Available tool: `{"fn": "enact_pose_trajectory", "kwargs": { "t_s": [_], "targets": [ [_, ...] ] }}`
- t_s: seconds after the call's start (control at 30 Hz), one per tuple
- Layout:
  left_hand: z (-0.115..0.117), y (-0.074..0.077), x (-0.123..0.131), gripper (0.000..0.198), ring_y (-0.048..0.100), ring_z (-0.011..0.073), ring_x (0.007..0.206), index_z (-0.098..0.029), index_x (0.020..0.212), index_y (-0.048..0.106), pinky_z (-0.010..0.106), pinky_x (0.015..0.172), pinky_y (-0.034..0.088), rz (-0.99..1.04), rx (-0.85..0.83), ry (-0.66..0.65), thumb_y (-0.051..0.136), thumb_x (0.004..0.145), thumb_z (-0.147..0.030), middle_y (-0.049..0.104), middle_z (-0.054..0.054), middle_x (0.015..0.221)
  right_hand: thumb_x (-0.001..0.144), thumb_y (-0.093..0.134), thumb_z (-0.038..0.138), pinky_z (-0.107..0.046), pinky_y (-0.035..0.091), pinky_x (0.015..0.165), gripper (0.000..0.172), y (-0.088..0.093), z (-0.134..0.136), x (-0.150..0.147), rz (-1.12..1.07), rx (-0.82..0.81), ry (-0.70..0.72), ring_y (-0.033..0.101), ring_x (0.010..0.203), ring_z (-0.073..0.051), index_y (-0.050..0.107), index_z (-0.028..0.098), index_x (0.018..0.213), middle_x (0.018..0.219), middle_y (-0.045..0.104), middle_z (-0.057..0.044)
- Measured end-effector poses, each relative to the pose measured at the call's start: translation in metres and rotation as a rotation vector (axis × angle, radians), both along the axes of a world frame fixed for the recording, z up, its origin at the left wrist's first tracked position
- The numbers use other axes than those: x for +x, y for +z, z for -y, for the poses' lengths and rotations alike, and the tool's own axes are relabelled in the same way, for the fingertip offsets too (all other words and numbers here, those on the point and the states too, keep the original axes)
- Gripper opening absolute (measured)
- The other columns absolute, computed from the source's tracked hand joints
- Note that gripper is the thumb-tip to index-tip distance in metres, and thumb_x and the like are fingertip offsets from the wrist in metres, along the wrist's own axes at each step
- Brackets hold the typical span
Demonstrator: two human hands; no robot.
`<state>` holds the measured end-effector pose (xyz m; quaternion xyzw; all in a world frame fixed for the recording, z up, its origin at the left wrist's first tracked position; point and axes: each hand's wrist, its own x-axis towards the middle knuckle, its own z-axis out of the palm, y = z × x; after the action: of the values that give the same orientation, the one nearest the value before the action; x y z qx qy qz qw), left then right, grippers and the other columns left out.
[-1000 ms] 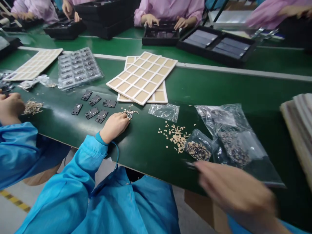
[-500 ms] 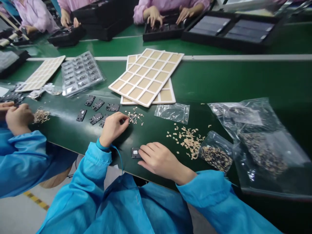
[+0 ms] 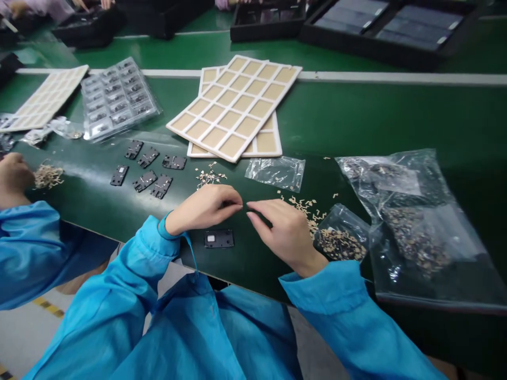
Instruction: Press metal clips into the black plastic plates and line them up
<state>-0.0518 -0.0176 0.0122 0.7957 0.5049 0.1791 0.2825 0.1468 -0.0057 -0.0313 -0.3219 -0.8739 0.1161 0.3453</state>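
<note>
My left hand (image 3: pixel 208 208) is raised over the green bench with thumb and forefinger pinched together. Whatever sits between those tips is too small to make out. Facing it, my right hand (image 3: pixel 283 228) has its thumb and forefinger slightly apart, and nothing shows between them. Only a narrow gap separates the two hands. Below them a black rectangular plastic part (image 3: pixel 219 238) with a small white patch lies flat, untouched. Small metal pieces (image 3: pixel 212 174) are heaped behind my left hand. Small tan pieces (image 3: pixel 303 206) are scattered behind my right hand, which partly hides them.
Several black plastic parts (image 3: pixel 146 180) lie to the left. Stacked white-framed grid boards (image 3: pixel 237 108), a clear blister tray (image 3: pixel 119 97) and an empty clear bag (image 3: pixel 275 173) are farther back. Filled bags (image 3: pixel 343 240) stand right. A co-worker's hand (image 3: pixel 15 177) is at far left.
My left hand has moved right, away from the metal pieces. My right hand has let go of the black part and risen beside the left. The camera view has tilted downward.
</note>
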Motion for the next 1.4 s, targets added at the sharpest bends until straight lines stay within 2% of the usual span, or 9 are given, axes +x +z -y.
{"fn": "enact_pose_trajectory", "kwargs": {
  "t_s": [0.17, 0.3, 0.37, 0.47, 0.53, 0.6, 0.93, 1.2, 1.4],
  "targets": [
    [0.0, -0.003, 0.005, 0.018, 0.06, 0.011, 0.066, -0.014, 0.08, 0.068, 0.021, 0.061, 0.044, 0.181, -0.117, 0.095, 0.055, 0.086, -0.025, 0.068, 0.0, 0.072, 0.087, 0.06, 0.017, -0.03, 0.053, 0.068, 0.013, 0.005, 0.002, 0.001, -0.097, -0.397, 0.007, 0.071, 0.076, -0.019, 0.073, 0.018, 0.087, 0.085, 0.075, -0.003],
    [0.003, -0.009, 0.008, 0.018, 0.059, 0.0096, 0.063, -0.015, 0.08, 0.068, 0.02, 0.058, 0.045, 0.24, -0.106, 0.093, 0.056, 0.087, -0.026, 0.068, 0.0, 0.07, 0.086, 0.059, 0.018, -0.03, 0.052, 0.068, 0.016, 0.008, 0.003, -0.001, -0.121, -0.547, 0.019, 0.071, 0.077, -0.02, 0.075, 0.019, 0.088, 0.086, 0.076, -0.002],
    [0.006, -0.013, 0.011, 0.018, 0.059, 0.0091, 0.063, -0.015, 0.078, 0.067, 0.019, 0.058, 0.045, 0.229, 0.085, 0.115, 0.056, 0.088, -0.026, 0.067, 0.0, 0.07, 0.086, 0.058, 0.018, -0.029, 0.053, 0.067, 0.018, 0.009, 0.002, -0.001, -0.156, -0.597, 0.026, 0.071, 0.076, -0.02, 0.076, 0.019, 0.088, 0.084, 0.076, -0.002],
    [0.011, -0.02, 0.015, 0.018, 0.061, 0.0109, 0.066, -0.015, 0.079, 0.064, 0.023, 0.062, 0.047, 0.116, 0.588, 0.092, 0.056, 0.09, -0.026, 0.068, 0.003, 0.073, 0.086, 0.056, 0.019, -0.027, 0.054, 0.066, 0.02, 0.009, 0.001, -0.001, -0.229, -0.622, 0.02, 0.072, 0.076, -0.019, 0.076, 0.019, 0.087, 0.083, 0.076, -0.001],
    [0.013, -0.023, 0.017, 0.015, 0.061, 0.0118, 0.066, -0.015, 0.084, 0.064, 0.025, 0.061, 0.047, 0.015, 0.808, 0.04, 0.056, 0.091, -0.026, 0.07, 0.004, 0.076, 0.087, 0.055, 0.018, -0.027, 0.055, 0.067, 0.021, 0.009, 0.001, 0.0, -0.265, -0.579, 0.021, 0.072, 0.078, -0.018, 0.076, 0.019, 0.087, 0.087, 0.076, -0.002],
    [0.014, -0.025, 0.019, 0.012, 0.061, 0.0118, 0.064, -0.014, 0.088, 0.064, 0.025, 0.059, 0.046, -0.042, 0.876, 0.02, 0.057, 0.091, -0.024, 0.07, 0.004, 0.076, 0.087, 0.054, 0.017, -0.028, 0.056, 0.071, 0.021, 0.009, 0.001, 0.0, -0.275, -0.489, 0.021, 0.072, 0.08, -0.018, 0.075, 0.019, 0.088, 0.09, 0.076, -0.002],
    [0.016, -0.026, 0.025, 0.014, 0.062, 0.0123, 0.067, -0.013, 0.09, 0.064, 0.025, 0.062, 0.049, -0.099, 0.835, 0.053, 0.053, 0.093, -0.021, 0.071, 0.005, 0.081, 0.091, 0.05, 0.012, -0.031, 0.044, 0.057, 0.025, 0.015, 0.005, 0.001, 0.024, 0.173, -0.066, 0.063, 0.061, -0.018, 0.069, 0.013, 0.075, 0.071, 0.071, -0.007],
    [0.013, -0.019, 0.028, 0.022, 0.059, 0.0136, 0.065, -0.014, 0.086, 0.064, 0.028, 0.059, 0.044, -0.268, 0.869, -0.047, 0.045, 0.095, -0.022, 0.069, 0.006, 0.079, 0.09, 0.05, 0.011, -0.032, 0.038, 0.055, 0.03, 0.02, 0.004, 0.005, 0.134, 0.27, -0.09, 0.057, 0.056, -0.016, 0.061, 0.017, 0.063, 0.059, 0.064, -0.004],
    [0.005, -0.012, 0.032, 0.018, 0.061, 0.0115, 0.068, -0.014, 0.082, 0.066, 0.023, 0.063, 0.048, 0.077, 0.592, 0.072, 0.05, 0.09, -0.019, 0.068, 0.004, 0.076, 0.085, 0.053, 0.011, -0.03, 0.045, 0.055, 0.02, 0.027, 0.0, 0.014, 0.021, 0.21, -0.08, 0.064, 0.059, -0.017, 0.067, 0.016, 0.073, 0.066, 0.07, -0.004]
  ]
}}
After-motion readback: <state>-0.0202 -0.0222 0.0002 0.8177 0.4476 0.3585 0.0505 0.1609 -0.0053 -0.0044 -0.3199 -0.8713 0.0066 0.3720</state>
